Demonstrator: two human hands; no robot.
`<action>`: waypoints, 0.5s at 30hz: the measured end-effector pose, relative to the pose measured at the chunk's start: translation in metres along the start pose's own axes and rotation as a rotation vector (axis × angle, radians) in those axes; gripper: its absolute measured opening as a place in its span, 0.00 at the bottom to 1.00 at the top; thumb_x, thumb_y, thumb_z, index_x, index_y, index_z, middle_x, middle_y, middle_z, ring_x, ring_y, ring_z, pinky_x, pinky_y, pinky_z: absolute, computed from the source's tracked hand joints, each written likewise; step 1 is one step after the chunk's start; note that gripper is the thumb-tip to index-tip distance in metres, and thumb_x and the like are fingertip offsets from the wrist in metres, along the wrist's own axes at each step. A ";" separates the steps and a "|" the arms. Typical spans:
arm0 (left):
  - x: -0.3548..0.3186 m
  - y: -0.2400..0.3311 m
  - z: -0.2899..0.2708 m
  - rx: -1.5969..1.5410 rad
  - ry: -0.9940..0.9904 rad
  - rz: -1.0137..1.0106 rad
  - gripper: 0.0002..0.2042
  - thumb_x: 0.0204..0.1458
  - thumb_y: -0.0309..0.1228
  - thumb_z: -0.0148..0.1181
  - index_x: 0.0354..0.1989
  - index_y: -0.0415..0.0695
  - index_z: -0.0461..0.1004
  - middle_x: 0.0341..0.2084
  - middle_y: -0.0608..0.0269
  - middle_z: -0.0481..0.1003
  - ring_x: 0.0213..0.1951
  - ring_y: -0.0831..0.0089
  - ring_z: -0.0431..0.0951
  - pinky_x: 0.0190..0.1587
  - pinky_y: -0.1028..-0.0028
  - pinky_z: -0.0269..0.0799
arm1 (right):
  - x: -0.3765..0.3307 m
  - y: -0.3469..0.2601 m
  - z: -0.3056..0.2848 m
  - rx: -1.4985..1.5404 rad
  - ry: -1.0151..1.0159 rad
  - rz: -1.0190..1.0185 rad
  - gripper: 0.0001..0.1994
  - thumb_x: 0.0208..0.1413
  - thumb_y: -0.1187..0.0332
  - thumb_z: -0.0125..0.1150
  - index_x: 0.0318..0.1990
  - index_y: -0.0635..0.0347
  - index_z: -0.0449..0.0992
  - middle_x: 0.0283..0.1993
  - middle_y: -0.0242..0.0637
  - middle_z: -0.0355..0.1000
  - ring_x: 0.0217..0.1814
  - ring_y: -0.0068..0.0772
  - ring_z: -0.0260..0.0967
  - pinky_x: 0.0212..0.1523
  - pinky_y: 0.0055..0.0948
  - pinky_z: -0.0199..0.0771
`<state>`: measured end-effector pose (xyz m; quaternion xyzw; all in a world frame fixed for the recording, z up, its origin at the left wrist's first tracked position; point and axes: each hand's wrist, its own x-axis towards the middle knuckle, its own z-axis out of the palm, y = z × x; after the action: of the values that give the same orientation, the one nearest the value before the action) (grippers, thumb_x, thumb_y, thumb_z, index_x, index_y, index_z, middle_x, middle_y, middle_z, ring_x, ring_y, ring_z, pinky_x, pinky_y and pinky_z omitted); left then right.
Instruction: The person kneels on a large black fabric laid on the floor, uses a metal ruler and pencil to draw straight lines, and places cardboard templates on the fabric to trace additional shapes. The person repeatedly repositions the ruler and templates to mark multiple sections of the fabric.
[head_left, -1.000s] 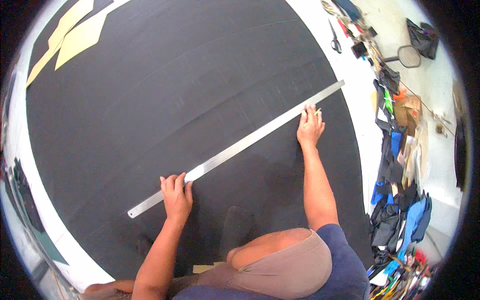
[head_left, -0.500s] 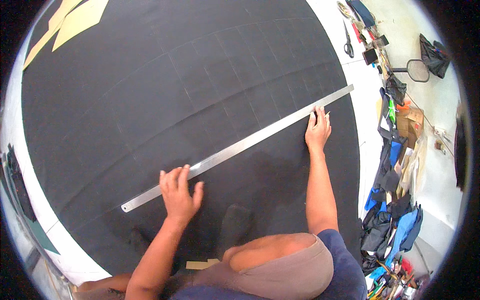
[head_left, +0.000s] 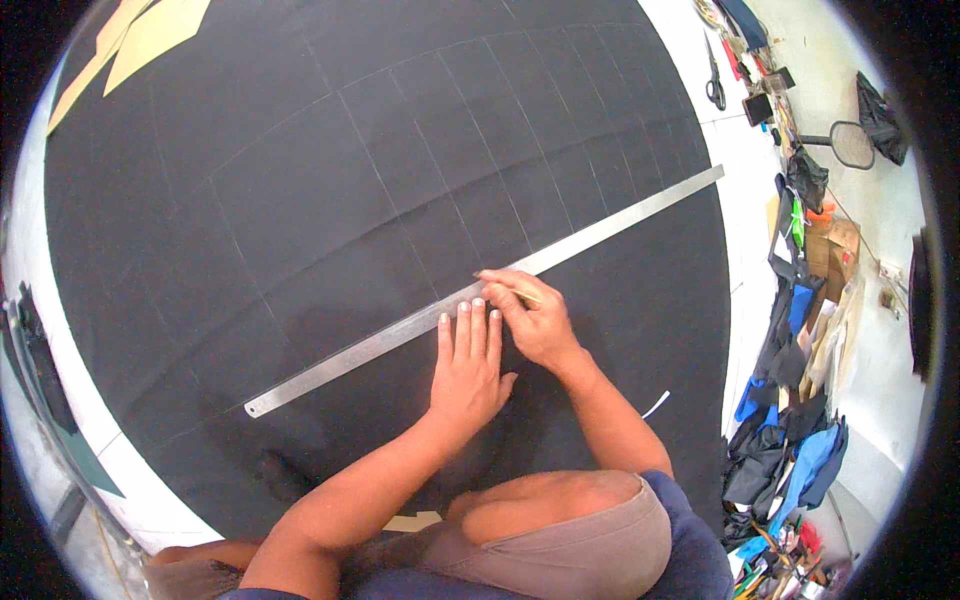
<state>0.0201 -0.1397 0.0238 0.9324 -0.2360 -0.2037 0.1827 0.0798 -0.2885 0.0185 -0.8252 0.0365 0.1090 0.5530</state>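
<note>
— Why is my left hand [head_left: 468, 368] flat like that?

— I press its spread fingers on the long steel ruler [head_left: 480, 290] so it lies pinned across the black fabric [head_left: 300, 200], slanting along the faint chalk lines.

— And the right hand [head_left: 530, 318]?

— Curled tight around a thin marking stick [head_left: 518, 293], tip at the ruler's edge, touching my left fingertips. Both forearms reach forward over the table [head_left: 745, 200].

Black fabric [head_left: 300, 200] and steel ruler [head_left: 400, 335] cover the floor [head_left: 745, 190].
</note>
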 end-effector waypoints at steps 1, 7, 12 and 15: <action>0.001 -0.003 0.002 0.042 -0.052 0.011 0.48 0.52 0.55 0.65 0.73 0.34 0.54 0.72 0.35 0.53 0.75 0.42 0.49 0.75 0.40 0.40 | 0.003 0.001 0.004 -0.063 -0.021 -0.119 0.11 0.64 0.68 0.62 0.48 0.62 0.83 0.47 0.46 0.80 0.49 0.44 0.78 0.53 0.37 0.77; 0.001 -0.009 0.014 0.068 -0.016 0.028 0.44 0.53 0.55 0.63 0.71 0.34 0.60 0.70 0.38 0.57 0.74 0.43 0.52 0.73 0.38 0.44 | 0.004 -0.005 0.020 -0.051 -0.092 -0.033 0.10 0.62 0.67 0.63 0.46 0.62 0.81 0.46 0.45 0.80 0.48 0.45 0.79 0.48 0.39 0.79; 0.001 -0.011 0.018 0.090 -0.051 0.040 0.44 0.53 0.55 0.63 0.72 0.36 0.59 0.70 0.38 0.57 0.74 0.41 0.50 0.72 0.36 0.45 | 0.007 -0.004 0.025 -0.072 -0.127 0.003 0.09 0.62 0.66 0.63 0.44 0.61 0.80 0.45 0.43 0.80 0.46 0.46 0.80 0.48 0.40 0.79; 0.001 -0.011 0.018 0.054 -0.064 0.034 0.45 0.53 0.55 0.64 0.72 0.36 0.58 0.71 0.39 0.56 0.75 0.40 0.48 0.72 0.35 0.44 | 0.008 -0.004 0.026 -0.117 -0.130 -0.020 0.10 0.62 0.64 0.63 0.44 0.60 0.80 0.44 0.43 0.80 0.46 0.48 0.79 0.47 0.41 0.78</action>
<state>0.0166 -0.1362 0.0034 0.9259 -0.2627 -0.2239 0.1534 0.0846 -0.2626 0.0105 -0.8477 -0.0143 0.1588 0.5059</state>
